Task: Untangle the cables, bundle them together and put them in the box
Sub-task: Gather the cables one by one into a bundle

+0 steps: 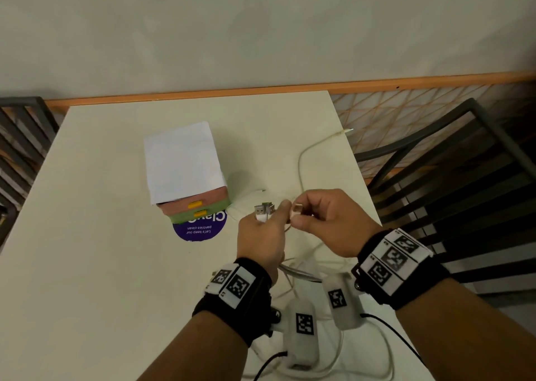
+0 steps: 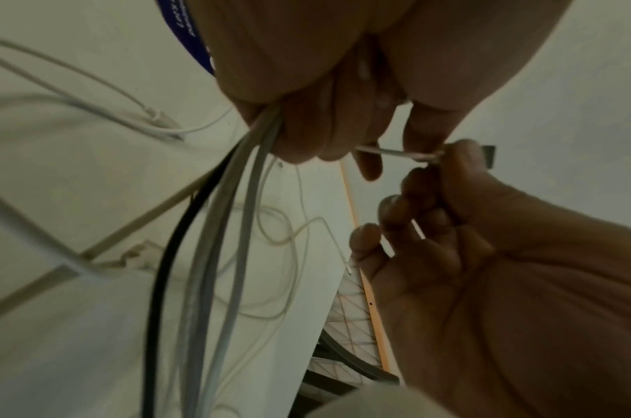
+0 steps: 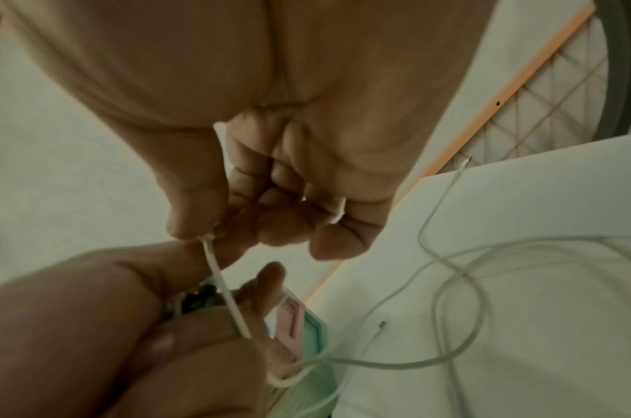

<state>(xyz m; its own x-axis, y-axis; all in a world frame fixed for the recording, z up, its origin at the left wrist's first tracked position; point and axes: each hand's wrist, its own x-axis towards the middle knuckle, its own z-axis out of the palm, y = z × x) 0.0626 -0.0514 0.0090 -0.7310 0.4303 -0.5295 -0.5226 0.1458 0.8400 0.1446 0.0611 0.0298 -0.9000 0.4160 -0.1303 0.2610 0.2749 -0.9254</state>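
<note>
My left hand grips a bunch of cables, and their USB plugs stick out above its fist. From below, the left wrist view shows white, grey and black cables hanging out of that fist. My right hand pinches one more USB plug right beside the bunch; its thin white cable runs down to the left hand. Another white cable trails over the table to the far right edge. The box, white on top with pink and green drawers, stands left of my hands.
A purple round sticker lies under the box's front. Loose cable loops lie on the white table below my wrists. Dark slatted chairs stand to the right and left. A wall with an orange rail runs behind.
</note>
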